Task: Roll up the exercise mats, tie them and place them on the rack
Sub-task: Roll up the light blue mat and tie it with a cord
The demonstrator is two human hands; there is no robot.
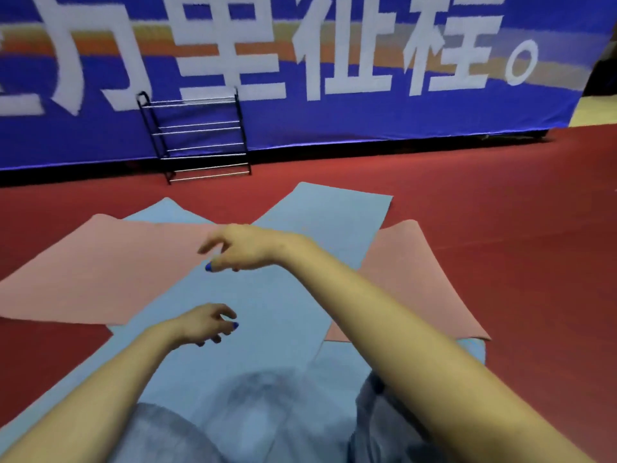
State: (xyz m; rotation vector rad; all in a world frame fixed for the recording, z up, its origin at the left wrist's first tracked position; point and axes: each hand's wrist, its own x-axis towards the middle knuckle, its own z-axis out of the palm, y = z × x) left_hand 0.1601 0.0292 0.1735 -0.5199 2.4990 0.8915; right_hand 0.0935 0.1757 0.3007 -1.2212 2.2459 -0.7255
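Several exercise mats lie flat and overlapping on the red floor. A long blue mat [273, 295] runs from my knees toward the far right. A pink mat [100, 272] lies at the left and another pink mat [410, 279] at the right, partly under the blue one. A second blue mat [163, 210] peeks out behind the left pink one. My left hand [207, 324] hovers over the blue mat with loosely curled fingers, holding nothing. My right hand [240, 247] hangs above the pink mat's edge, fingers relaxed and empty. The black metal rack [197, 138] stands against the wall, with nothing on its shelves.
A blue banner [334, 121] with large white characters covers the wall behind the rack. Red floor [500, 212] stretches to the right. My grey-clad knees [267, 422] sit at the bottom of the view.
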